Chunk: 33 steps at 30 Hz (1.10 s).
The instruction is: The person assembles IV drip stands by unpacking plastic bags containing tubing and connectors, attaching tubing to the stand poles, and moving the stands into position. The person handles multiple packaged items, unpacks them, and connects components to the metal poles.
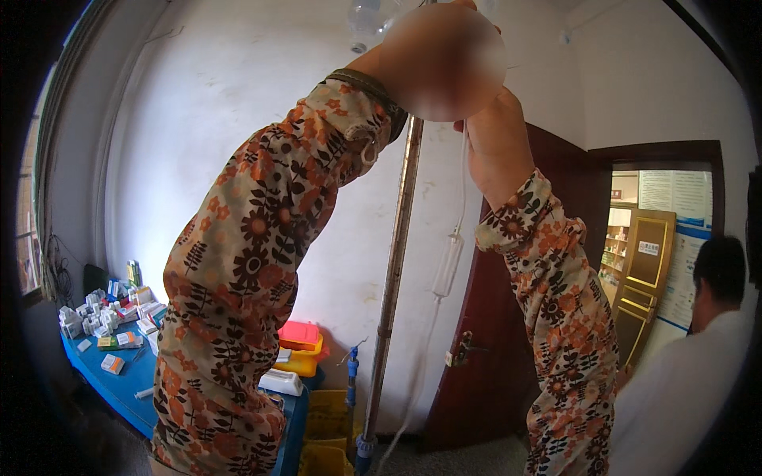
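Both my arms, in floral sleeves, reach up to the top of a metal pole (pixel 394 262). My left hand (pixel 389 70) and my right hand (pixel 494 139) come together there, and a blurred patch covers most of their fingers. From beside my right hand hangs thin clear infusion tubing (pixel 463 182), with a clear drip chamber (pixel 448 266) partway down. Below it the tubing runs on towards the floor. A clear bottle (pixel 369 17) hangs neck down just beyond my left wrist, cut off by the upper edge. What my fingers hold is hidden.
A blue table (pixel 131 393) on the left bears several small boxes, vials and a syringe (pixel 144 393). Yellow bins (pixel 327 412) stand beside it. A dark red door (pixel 476 381) is behind my right arm. At right, a person in white (pixel 683 389) stands near the doorway.
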Available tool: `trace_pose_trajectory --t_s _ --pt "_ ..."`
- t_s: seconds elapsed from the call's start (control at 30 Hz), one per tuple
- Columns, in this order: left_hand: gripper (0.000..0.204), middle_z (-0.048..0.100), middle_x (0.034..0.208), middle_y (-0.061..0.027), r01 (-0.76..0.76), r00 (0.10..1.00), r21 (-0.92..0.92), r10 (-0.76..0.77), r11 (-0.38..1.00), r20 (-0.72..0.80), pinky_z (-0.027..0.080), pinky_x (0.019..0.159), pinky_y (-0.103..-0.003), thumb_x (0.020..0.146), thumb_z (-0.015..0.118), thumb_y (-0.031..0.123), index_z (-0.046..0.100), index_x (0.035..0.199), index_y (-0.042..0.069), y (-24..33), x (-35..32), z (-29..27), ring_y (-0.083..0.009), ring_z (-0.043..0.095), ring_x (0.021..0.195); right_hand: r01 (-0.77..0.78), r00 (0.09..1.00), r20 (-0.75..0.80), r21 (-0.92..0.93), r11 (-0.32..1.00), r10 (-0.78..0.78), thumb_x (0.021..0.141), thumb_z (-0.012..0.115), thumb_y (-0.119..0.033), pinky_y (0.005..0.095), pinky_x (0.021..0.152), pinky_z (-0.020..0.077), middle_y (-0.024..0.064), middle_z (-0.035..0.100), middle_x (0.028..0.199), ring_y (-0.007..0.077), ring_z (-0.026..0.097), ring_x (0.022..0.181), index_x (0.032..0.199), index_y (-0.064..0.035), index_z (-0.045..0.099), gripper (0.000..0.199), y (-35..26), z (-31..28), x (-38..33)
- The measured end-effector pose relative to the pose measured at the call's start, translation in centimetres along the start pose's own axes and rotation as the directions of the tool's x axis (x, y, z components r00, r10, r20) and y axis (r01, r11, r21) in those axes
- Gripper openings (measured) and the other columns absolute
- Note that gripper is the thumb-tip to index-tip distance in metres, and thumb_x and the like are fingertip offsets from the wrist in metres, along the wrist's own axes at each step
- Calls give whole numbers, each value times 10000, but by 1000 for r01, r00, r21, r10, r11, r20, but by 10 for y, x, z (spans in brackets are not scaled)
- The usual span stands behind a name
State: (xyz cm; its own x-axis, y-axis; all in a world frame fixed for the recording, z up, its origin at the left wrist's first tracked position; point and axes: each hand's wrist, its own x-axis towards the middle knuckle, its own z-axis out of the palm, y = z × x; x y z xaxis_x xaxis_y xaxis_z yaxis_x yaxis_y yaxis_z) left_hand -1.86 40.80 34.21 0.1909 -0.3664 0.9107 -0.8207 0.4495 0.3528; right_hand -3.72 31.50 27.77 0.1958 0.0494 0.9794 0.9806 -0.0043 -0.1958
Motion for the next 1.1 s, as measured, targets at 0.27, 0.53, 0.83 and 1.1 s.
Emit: trace_pose_trajectory --t_s 0.27,0.53,0.83,1.1 --pt "410 426 716 -13 -8 998 -90 13 996 54 419 524 -258 862 341 392 509 984 38 4 -6 1 -120 422 558 24 999 28 -120 992 -21 839 383 -264 226 495 275 14 432 531 85 373 510 621 -57 462 311 -1 -3 10" --pt "403 465 686 -53 25 976 -91 -4 996 220 396 509 -257 849 371 364 448 1009 1 7 -24 -1 -137 444 550 -54 999 -11 -178 983 53 802 382 -187 254 477 283 53 451 527 135 404 493 601 -27 479 274 -21 2 11" --pt "292 461 622 -41 -62 991 -264 90 963 96 329 525 -269 828 358 320 469 764 58 -6 -4 10 -137 414 555 608 710 614 -781 -139 -346 635 485 70 385 546 422 198 547 692 360 541 673 779 28 497 150 -32 -17 37" --pt "283 416 628 -32 -7 1000 -77 8 997 10 323 572 -261 846 353 289 476 832 34 18 -14 -2 -128 377 573 -229 947 101 -453 862 305 825 426 -197 256 618 363 2 505 627 111 477 599 785 -56 541 186 -43 -4 29"
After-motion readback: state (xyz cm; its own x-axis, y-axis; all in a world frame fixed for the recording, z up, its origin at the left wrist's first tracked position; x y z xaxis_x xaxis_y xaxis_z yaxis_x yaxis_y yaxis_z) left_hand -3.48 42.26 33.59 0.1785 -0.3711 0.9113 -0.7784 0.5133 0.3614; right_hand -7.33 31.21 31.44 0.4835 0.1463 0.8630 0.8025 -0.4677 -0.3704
